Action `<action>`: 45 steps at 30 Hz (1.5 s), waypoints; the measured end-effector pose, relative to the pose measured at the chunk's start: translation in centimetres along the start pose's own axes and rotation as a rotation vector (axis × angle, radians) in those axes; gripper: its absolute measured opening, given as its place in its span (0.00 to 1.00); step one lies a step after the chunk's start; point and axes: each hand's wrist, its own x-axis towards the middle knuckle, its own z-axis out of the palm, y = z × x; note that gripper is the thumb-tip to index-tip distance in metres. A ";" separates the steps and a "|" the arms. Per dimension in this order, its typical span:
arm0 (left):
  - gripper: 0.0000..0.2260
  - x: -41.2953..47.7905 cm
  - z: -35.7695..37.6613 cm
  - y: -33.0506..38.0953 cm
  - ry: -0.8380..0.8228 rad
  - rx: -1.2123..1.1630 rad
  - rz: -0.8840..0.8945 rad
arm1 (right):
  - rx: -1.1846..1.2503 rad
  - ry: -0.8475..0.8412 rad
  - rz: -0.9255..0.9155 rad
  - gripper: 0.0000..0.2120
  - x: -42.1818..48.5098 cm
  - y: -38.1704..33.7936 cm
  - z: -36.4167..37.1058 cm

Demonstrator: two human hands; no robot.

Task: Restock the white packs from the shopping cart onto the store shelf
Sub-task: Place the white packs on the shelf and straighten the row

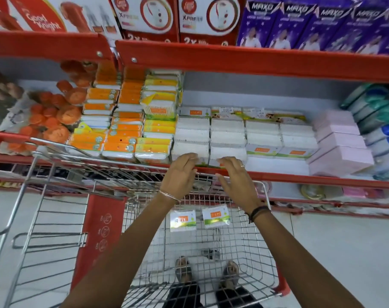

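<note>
Red metal store shelf ahead, stacked with rows of white packs. Left hand and right hand at the front stacks, each grip spread and empty, fingertips seemingly touching. Below, two white orange-labelled packs lying in the wire shopping cart.

Left hand fingertips hide front white packs; upper-shelf boxes cut off by frame top.

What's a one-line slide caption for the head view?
Both hands, left and right, empty at the shelf-front white packs; two packs remain in the cart.
</note>
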 end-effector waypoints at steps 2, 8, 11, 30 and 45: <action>0.11 -2.1 1.4 -0.3 0.012 -0.019 0.020 | -0.008 -0.039 -0.009 0.17 -1.5 0.4 1.5; 0.12 -8.7 6.6 -2.4 -0.159 -0.001 -0.081 | -0.058 -0.303 0.141 0.19 -4.7 4.1 8.1; 0.12 -11.1 9.4 -3.8 -0.293 0.033 -0.199 | -0.099 -0.455 0.225 0.21 -5.6 6.0 11.5; 0.38 -13.5 21.2 -11.2 -0.821 0.050 -0.512 | -0.282 -0.755 0.250 0.40 -2.6 14.2 22.8; 0.26 -12.3 12.0 -2.2 -0.622 -0.091 -0.477 | -0.184 -0.549 0.251 0.29 -7.3 8.3 12.6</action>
